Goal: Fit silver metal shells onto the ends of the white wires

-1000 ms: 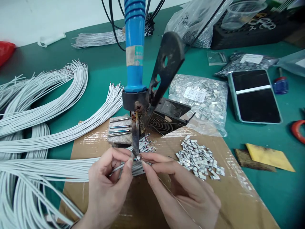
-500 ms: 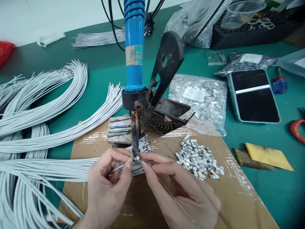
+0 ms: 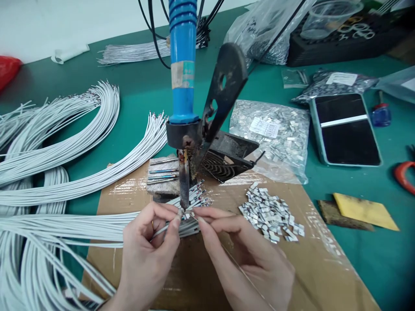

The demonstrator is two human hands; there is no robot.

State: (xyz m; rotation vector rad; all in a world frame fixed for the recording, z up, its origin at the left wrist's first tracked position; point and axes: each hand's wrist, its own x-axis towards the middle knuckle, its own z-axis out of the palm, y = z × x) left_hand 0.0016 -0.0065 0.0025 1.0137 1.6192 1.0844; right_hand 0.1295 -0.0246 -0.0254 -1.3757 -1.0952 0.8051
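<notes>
A blue-handled soldering iron (image 3: 183,65) stands upright in a black metal stand (image 3: 223,147), its tip (image 3: 184,190) pointing down at a sheet of cardboard (image 3: 292,268). My left hand (image 3: 149,255) pinches a white wire (image 3: 162,229) and holds its end at the tip. My right hand (image 3: 246,259) pinches a thin strand of solder wire (image 3: 240,268), its fingertips just right of the tip. Under both hands lies a bundle of white wires (image 3: 81,224) with stripped ends. A loose pile of small metal pieces (image 3: 270,211) sits to the right.
Big loops of white wires (image 3: 48,142) fill the left of the green table. A bag of metal pieces (image 3: 275,134), a phone (image 3: 346,129), a blue screwdriver (image 3: 381,114), red-handled pliers (image 3: 403,175) and a yellow sponge (image 3: 363,211) lie to the right. Black trays and bags stand behind.
My right hand's fingertips have drawn slightly right and away from the iron's tip. The left hand keeps the wire end at the tip.
</notes>
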